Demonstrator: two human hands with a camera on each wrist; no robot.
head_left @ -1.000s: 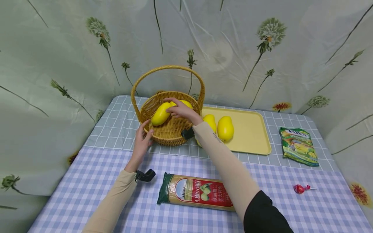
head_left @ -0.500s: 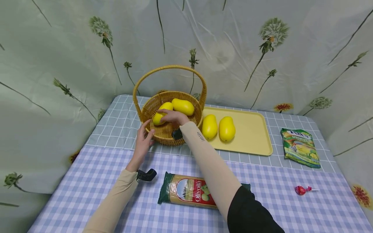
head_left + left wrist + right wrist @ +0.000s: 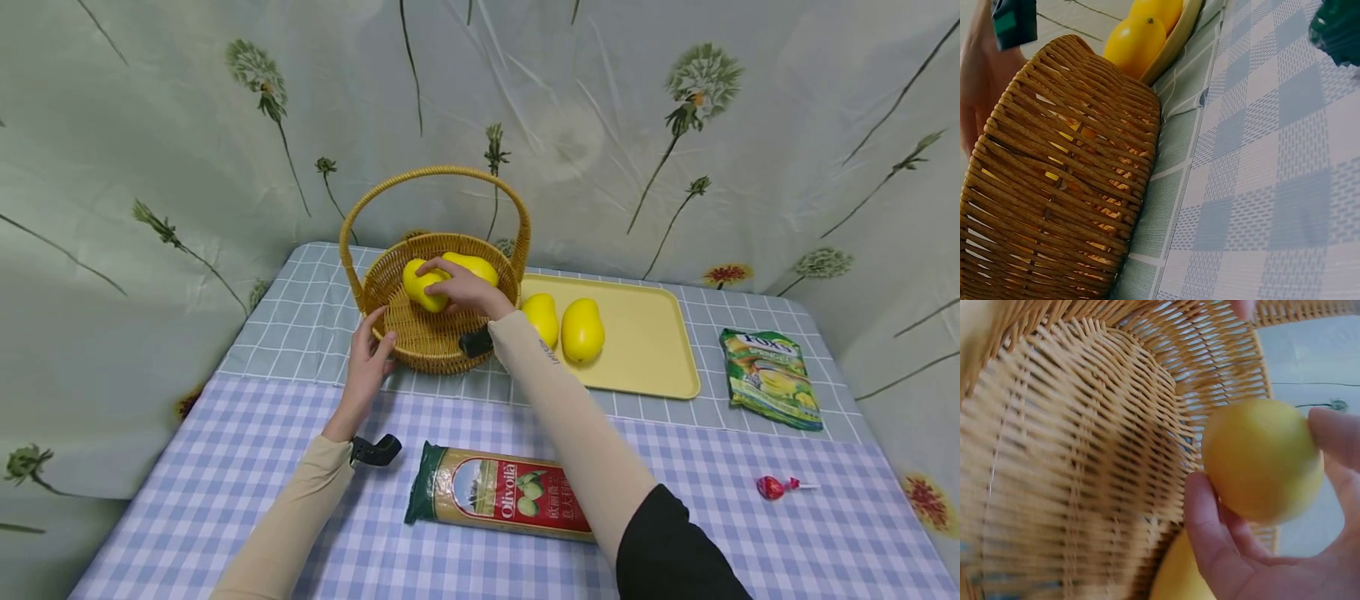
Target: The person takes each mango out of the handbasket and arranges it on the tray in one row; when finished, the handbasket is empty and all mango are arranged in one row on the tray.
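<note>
My right hand (image 3: 468, 292) grips a yellow mango (image 3: 1260, 459) between thumb and fingers, inside the wicker basket (image 3: 427, 360). Close behind it lies a second mango (image 3: 476, 266), partly covered by the hand. At the basket's left front, my left hand (image 3: 363, 371) holds the rim, one fingertip reaching over it; the left wrist view shows the woven outer wall (image 3: 1066, 187) but not those fingers. Two more mangoes, one (image 3: 582, 331) in full sight and one (image 3: 540, 315) partly behind the right sleeve, lie on the yellow tray (image 3: 645, 342).
The basket's tall handle (image 3: 435, 172) arches over the work. A spaghetti pack (image 3: 495, 492) lies in front, partly under the right arm. Farther right are a green Fox's candy bag (image 3: 771, 379) and a red lollipop (image 3: 770, 487). A printed curtain (image 3: 585, 150) hangs behind the table.
My right hand reached down to the left mango in the basket, took hold of it, and has shifted it right towards the other mango, turning it. The left hand stays at the rim.
</note>
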